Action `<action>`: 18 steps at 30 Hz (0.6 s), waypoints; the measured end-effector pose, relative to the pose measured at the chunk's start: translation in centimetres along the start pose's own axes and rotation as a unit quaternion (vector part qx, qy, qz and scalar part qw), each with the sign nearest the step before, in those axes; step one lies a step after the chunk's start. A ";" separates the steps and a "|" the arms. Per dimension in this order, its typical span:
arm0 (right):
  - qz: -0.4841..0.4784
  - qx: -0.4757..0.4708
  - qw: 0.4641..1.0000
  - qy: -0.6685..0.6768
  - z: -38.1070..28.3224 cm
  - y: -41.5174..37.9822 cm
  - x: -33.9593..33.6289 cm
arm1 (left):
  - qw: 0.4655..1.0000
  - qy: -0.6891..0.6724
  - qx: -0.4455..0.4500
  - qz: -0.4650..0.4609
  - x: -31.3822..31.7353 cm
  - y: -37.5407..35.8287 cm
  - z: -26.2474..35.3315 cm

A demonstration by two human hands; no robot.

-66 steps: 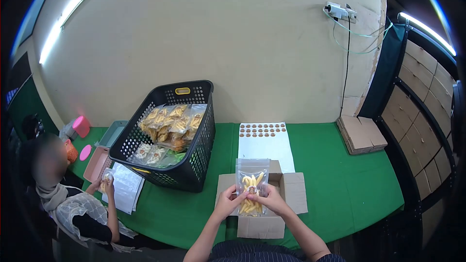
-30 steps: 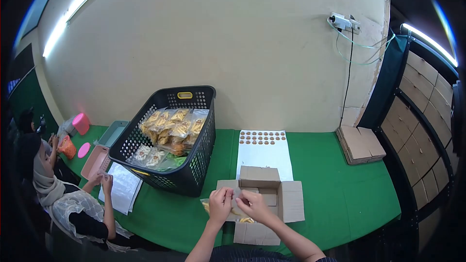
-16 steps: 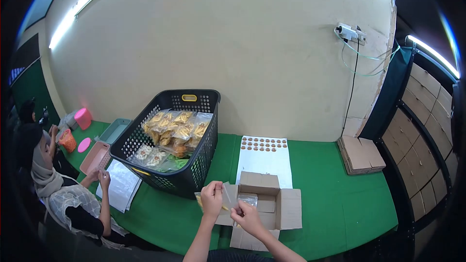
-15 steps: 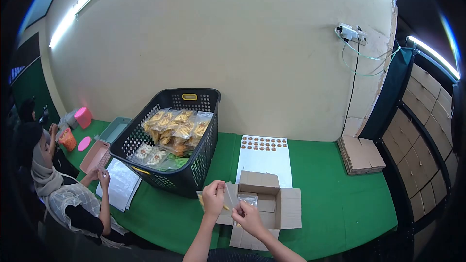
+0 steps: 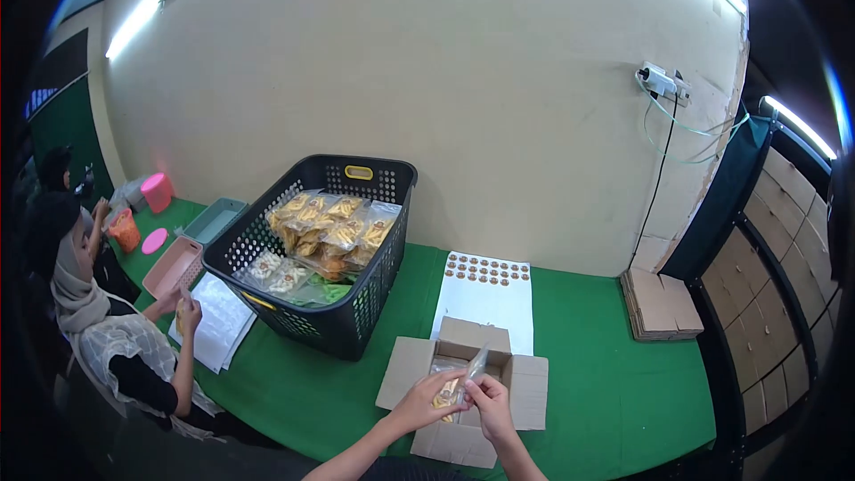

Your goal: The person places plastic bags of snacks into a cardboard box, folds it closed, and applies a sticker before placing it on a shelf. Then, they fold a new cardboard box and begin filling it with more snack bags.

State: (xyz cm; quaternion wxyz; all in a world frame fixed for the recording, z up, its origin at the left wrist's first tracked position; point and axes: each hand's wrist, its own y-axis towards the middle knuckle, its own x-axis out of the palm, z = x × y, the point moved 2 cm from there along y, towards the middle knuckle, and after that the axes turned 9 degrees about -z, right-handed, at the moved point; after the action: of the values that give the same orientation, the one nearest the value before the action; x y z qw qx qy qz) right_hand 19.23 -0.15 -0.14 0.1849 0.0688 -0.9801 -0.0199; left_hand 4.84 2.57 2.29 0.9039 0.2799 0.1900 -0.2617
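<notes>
A clear plastic packet of yellow snack pieces [image 5: 448, 395] is between my two hands, above the open cardboard box [image 5: 529, 389]. My left hand [image 5: 422, 408] grips the packet from its left side. At the right, my right hand [image 5: 490, 403] pinches the clear upper part of the packet, which stands up and tilts. The box's flaps are spread outwards on several sides. Inside it some clear plastic shows, but the packet and my hands hide much of the interior.
A black perforated basket [image 5: 363, 321] holds several snack packets. Behind the box lies a white sheet of round stickers [image 5: 472, 306]. Folded cardboard [image 5: 661, 303] is stacked at the right. At the left, a person [image 5: 116, 338] works beside a pink tray [image 5: 175, 269] and white sheets [image 5: 212, 325].
My left hand has come down and right with the packet, from the box's left side to over its opening. My right hand has shifted slightly right, and the view has turned a little.
</notes>
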 end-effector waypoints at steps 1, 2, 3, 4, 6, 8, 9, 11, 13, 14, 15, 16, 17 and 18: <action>-0.011 0.001 1.000 -0.011 -0.2 0.2 0.4 | 0.999 -0.023 -0.023 0.015 0.2 -0.3 -0.6; -0.020 0.000 1.000 -0.022 -0.5 0.2 0.5 | 0.997 -0.047 -0.046 0.028 0.4 -0.6 -1.1; -0.039 0.028 0.999 0.012 -0.7 0.4 0.4 | 0.999 0.022 -0.003 0.038 -0.1 -0.2 -1.1; -0.038 0.032 0.999 -0.011 -1.5 0.5 0.4 | 0.999 0.004 -0.029 0.036 -0.4 -0.2 -1.3; -0.040 0.040 0.997 -0.055 -3.1 0.5 0.7 | 0.996 -0.029 -0.081 0.033 -1.1 -0.3 -1.4; 0.016 -0.063 0.964 -0.257 -4.0 0.8 1.0 | 0.996 -0.015 -0.076 0.041 -1.9 0.3 -0.9; 0.050 -0.116 0.911 -0.392 -5.4 1.0 1.9 | 0.997 0.003 -0.072 0.037 -2.0 0.4 -0.9; 0.043 -0.242 0.792 -0.558 -5.5 1.9 1.9 | 0.997 0.033 -0.063 0.038 -2.2 0.8 -0.8; -0.037 -0.140 0.868 -0.475 -5.2 2.6 1.9 | 0.996 0.057 -0.053 0.048 -2.1 1.2 -0.5; -0.076 -0.087 0.897 -0.427 -4.9 2.9 2.0 | 0.995 0.043 -0.075 0.047 -2.4 1.3 -0.5; -0.067 -0.098 0.922 -0.367 -4.1 3.2 2.1 | 0.994 0.028 -0.097 0.047 -2.8 1.3 -0.5; -0.061 -0.100 0.923 -0.365 -3.8 3.2 2.4 | 0.992 0.014 -0.118 0.047 -3.2 1.4 -0.5; -0.056 -0.102 0.925 -0.363 -3.6 3.2 2.8 | 0.989 0.024 -0.130 0.061 -3.5 1.3 -0.4; -0.051 -0.103 0.925 -0.361 -3.4 3.2 3.2 | 0.991 0.064 -0.090 0.080 -4.0 1.3 -0.1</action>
State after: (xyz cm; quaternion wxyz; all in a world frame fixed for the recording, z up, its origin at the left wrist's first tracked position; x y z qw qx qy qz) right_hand 17.12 2.53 4.39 -0.1766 0.0879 -0.9682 -0.1539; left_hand 2.41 4.96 4.68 0.9294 0.2277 0.2471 -0.1525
